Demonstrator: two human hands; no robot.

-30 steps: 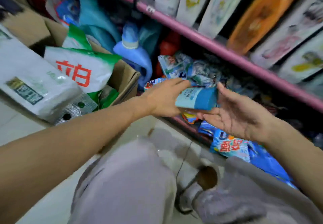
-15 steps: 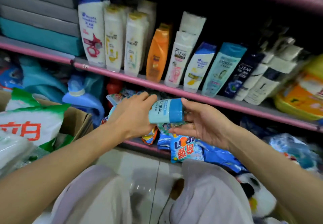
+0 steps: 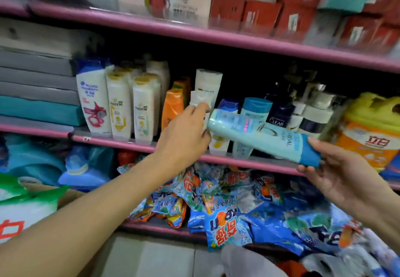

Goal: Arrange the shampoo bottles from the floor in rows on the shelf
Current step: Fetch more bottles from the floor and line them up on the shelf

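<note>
In the head view, the right hand [image 3: 337,181] grips the cap end of the light-blue L'Oreal shampoo bottle [image 3: 262,136], its long axis pointing left toward the shelf [image 3: 138,144], while the left hand [image 3: 184,138], fingers loosely spread, touches its far end.

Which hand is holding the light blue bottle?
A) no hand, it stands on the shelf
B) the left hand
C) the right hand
C: the right hand grips the light blue bottle by its cap end, while the left hand reaches toward the bottles on the shelf.
</note>
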